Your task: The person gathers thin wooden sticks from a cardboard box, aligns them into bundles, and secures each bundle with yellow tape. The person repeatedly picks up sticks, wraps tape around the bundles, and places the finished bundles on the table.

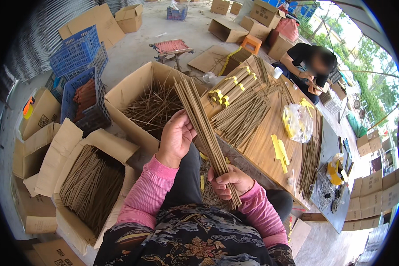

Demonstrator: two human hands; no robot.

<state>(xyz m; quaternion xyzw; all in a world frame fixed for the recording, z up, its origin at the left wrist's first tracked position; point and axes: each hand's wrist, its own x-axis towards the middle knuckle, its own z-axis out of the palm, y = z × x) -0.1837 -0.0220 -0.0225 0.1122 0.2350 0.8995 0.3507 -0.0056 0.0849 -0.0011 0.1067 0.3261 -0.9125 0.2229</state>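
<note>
A long bundle of thin brown sticks (203,128), which look like incense sticks, slants up and left in front of my body. My right hand (230,182) is closed around its lower part, with the thumb across the front. My left hand (177,134) is at the bundle's left side, fingers curled in against it; its fingertips are partly hidden. More loose sticks (244,117) lie spread on the wooden table (257,153) just beyond. Rolled bundles with yellow bands (231,86) rest at the table's far left corner.
Open cartons of sticks (119,99) (68,133) stand to my left, by blue crates (76,51). Yellow paper strips (279,153) and a plastic bag (297,123) lie on the table. Across it sits a person (312,66), both hands raised together. A grey board (330,186) adjoins at right.
</note>
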